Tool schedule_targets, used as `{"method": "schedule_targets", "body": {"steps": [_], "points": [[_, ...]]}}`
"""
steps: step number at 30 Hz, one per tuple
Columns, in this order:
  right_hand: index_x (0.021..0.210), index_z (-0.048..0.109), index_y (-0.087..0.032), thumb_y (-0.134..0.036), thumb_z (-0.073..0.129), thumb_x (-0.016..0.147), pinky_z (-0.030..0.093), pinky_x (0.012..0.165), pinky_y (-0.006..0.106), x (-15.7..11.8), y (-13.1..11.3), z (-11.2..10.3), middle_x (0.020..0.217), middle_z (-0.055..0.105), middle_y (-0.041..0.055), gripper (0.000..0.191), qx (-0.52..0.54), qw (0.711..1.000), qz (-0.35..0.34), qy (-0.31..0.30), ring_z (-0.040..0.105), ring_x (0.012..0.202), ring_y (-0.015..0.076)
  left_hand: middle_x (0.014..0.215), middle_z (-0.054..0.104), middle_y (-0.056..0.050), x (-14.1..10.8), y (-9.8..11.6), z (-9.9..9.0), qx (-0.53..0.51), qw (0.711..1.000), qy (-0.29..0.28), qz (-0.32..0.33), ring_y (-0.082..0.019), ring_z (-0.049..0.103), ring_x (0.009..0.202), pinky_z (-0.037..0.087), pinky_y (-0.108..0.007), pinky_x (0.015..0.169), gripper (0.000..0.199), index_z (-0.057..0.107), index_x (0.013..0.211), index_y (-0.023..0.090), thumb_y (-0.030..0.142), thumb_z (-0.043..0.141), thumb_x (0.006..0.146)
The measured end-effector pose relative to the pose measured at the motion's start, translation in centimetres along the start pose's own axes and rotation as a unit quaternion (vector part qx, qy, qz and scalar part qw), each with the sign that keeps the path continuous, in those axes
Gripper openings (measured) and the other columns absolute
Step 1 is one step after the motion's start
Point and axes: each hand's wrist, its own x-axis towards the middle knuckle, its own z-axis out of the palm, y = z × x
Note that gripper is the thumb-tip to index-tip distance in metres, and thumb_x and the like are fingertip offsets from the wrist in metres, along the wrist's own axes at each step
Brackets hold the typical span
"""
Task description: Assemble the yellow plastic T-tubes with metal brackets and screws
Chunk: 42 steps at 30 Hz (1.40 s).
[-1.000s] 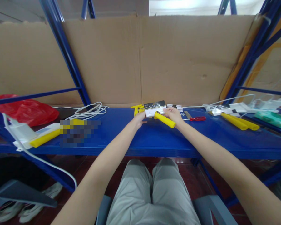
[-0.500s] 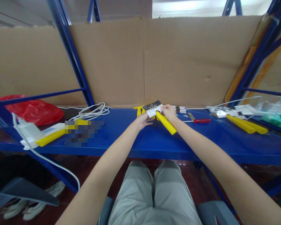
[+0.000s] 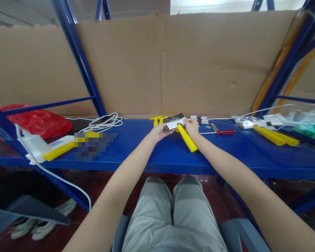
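Observation:
A black-and-white printed card [image 3: 174, 122] is between my hands above the blue shelf. My left hand [image 3: 161, 132] grips its left lower edge, thumb on top and fingers beneath. With fingers bent, my right hand [image 3: 191, 126] holds the card's right side. A tool with a yellow handle [image 3: 187, 139] slants from the card toward me, its handle below my right hand. The card covers the tool's head, so its kind cannot be made out. Yellow T-shaped pieces [image 3: 157, 120] lie just behind my left hand.
To the right lie a red-handled screwdriver [image 3: 225, 132], a small metal blade [image 3: 214, 127] and a stack of black-and-white cards [image 3: 200, 120]. Farther right are yellow-handled tools [image 3: 270, 135]. On the left are coiled white cable [image 3: 109, 122], a red bag [image 3: 42, 122] and another yellow handle [image 3: 59, 151].
My left fingers have drawn in under the card. Card and hands have shifted slightly right, and the yellow handle hangs a little steeper. The view has tilted slightly.

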Motion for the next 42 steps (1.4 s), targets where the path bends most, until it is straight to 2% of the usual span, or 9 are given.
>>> {"method": "schedule_targets", "body": {"steps": [6,10,16,19,24,27,33,37,42], "points": [[0.057,0.045,-0.024,-0.021,0.055,0.077,0.051,0.065,0.029,0.2,0.3,0.1,0.059,0.059,-0.0007,0.022,0.025,0.998,0.041,0.046,0.059,0.065,0.0161,0.083,0.069,-0.012,-0.4,0.2,0.0,-0.052,0.997,-0.013,0.056,-0.017,0.068,0.072,0.058,-0.026,0.064,0.024,0.060,0.110,0.012,0.021,0.044,0.094],[0.058,0.047,-0.024,-0.021,0.057,0.077,0.053,0.062,0.029,0.0,0.1,0.2,0.056,0.057,-0.0011,0.022,0.042,0.996,0.064,0.042,0.059,0.063,0.0164,0.080,0.069,-0.009,-0.5,-0.1,0.2,-0.023,0.997,0.013,0.075,-0.015,0.068,0.070,0.059,-0.026,0.071,0.021,0.061,0.102,0.010,0.001,0.055,0.084],[0.067,0.046,-0.021,-0.019,0.057,0.081,0.055,0.061,0.027,-0.8,-0.4,0.7,0.066,0.059,-0.0026,0.018,0.128,0.987,0.101,-0.013,0.061,0.061,0.0128,0.079,0.069,-0.009,-0.1,-0.2,0.2,-0.036,0.990,0.094,0.098,-0.014,0.068,0.065,0.060,-0.025,0.067,0.025,0.062,0.093,0.007,-0.009,0.060,0.074],[0.076,0.046,-0.021,-0.024,0.061,0.080,0.054,0.059,0.027,-1.1,-0.7,0.6,0.075,0.061,-0.0009,0.015,0.097,0.989,0.095,-0.055,0.061,0.066,0.0134,0.079,0.069,-0.008,0.1,-0.1,0.1,-0.051,0.985,0.129,0.102,-0.014,0.068,0.064,0.059,-0.023,0.062,0.029,0.062,0.095,0.008,-0.009,0.063,0.072],[0.087,0.044,-0.022,-0.042,0.067,0.072,0.052,0.060,0.029,-1.4,-1.0,-0.2,0.092,0.057,0.0033,0.033,-0.088,0.995,0.026,-0.024,0.059,0.079,0.0169,0.079,0.071,-0.009,0.5,0.0,-0.4,-0.056,0.982,0.144,0.111,-0.015,0.069,0.066,0.059,-0.022,0.059,0.033,0.065,0.097,0.008,-0.009,0.065,0.069],[0.091,0.043,-0.022,-0.046,0.070,0.067,0.050,0.066,0.030,-1.4,-0.8,-0.3,0.088,0.056,0.0008,0.043,-0.140,0.987,-0.026,-0.072,0.058,0.079,0.0164,0.082,0.071,-0.009,0.7,-0.1,-0.6,-0.066,0.982,0.137,0.111,-0.016,0.069,0.067,0.059,-0.022,0.059,0.037,0.065,0.100,0.010,-0.006,0.069,0.067],[0.100,0.045,-0.023,-0.028,0.070,0.064,0.048,0.066,0.030,-1.3,0.3,0.9,0.079,0.055,-0.0047,0.044,-0.176,0.962,-0.065,-0.199,0.056,0.068,0.0138,0.080,0.070,-0.008,0.6,-0.1,-0.6,-0.060,0.981,0.136,0.123,-0.013,0.067,0.060,0.056,-0.020,0.054,0.035,0.065,0.098,0.009,-0.007,0.066,0.067],[0.113,0.047,-0.023,-0.019,0.063,0.065,0.049,0.069,0.031,-1.8,0.2,0.9,0.082,0.057,-0.0030,0.051,-0.201,0.949,-0.088,-0.224,0.057,0.069,0.0151,0.080,0.070,-0.008,0.2,0.2,-0.5,-0.057,0.980,0.147,0.120,-0.012,0.065,0.056,0.054,-0.020,0.051,0.034,0.062,0.099,0.010,-0.006,0.065,0.069],[0.125,0.049,-0.023,-0.013,0.059,0.066,0.050,0.076,0.034,-3.0,-1.1,0.1,0.097,0.060,0.0033,0.061,-0.206,0.936,-0.135,-0.250,0.059,0.080,0.0178,0.076,0.067,-0.006,-0.4,0.6,-0.4,-0.044,0.978,0.165,0.124,-0.011,0.062,0.050,0.051,-0.020,0.048,0.030,0.060,0.098,0.011,-0.005,0.063,0.072]]}}
